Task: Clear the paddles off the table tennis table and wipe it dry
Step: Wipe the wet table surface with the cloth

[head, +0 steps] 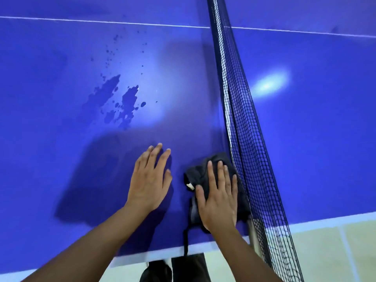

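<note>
Table edge: the white border of the table tennis table [61,119] runs just in front of me, with pale floor [335,251] beyond the near side.
My right hand [218,197]: flat, fingers spread, pressing down on a dark cloth [198,171] right beside the net.
Cloth: crumpled, dark, lying on the blue top with a strap [185,239] trailing over the edge.
My left hand [149,180]: flat on the bare blue surface, fingers apart, gripping nothing, just beside the cloth.
Net [242,127]: dark mesh, running away from me on the right.
Water [120,100]: dark patches and scattered drops farther out, left of the net.
Centre line [101,21]: thin white line at the far end.
</note>
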{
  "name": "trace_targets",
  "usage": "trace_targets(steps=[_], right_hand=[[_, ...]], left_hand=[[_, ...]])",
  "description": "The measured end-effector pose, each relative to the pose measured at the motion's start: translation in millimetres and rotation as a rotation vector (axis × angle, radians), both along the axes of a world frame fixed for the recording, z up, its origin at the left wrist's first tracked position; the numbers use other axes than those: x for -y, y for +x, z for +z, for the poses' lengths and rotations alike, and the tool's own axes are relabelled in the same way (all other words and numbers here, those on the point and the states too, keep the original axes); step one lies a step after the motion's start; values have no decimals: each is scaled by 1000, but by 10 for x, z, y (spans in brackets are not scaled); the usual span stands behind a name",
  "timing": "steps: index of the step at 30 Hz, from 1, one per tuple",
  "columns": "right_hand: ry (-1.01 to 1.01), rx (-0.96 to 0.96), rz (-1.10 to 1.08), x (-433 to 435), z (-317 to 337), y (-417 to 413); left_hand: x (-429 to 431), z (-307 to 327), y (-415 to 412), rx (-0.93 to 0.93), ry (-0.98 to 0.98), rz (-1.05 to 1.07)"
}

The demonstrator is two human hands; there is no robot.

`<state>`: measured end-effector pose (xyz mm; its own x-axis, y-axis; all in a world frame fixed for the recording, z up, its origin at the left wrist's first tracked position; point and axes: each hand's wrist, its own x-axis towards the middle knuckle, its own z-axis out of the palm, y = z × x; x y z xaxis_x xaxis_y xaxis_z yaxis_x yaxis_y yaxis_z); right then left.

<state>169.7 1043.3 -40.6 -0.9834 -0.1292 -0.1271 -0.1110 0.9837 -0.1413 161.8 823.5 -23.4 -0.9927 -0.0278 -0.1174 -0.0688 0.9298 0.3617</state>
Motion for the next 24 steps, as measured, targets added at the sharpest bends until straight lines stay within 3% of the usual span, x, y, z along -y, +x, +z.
trace_targets(steps=[11,24], right_hand=[[-136,-35,-6,591,-40,-2285],[-268,-51,-30,1485,-67,-4978]], left_hand=[[290,-143,-1782,-56,-113,51],[262,-211,-1885,-52,-172,98]])
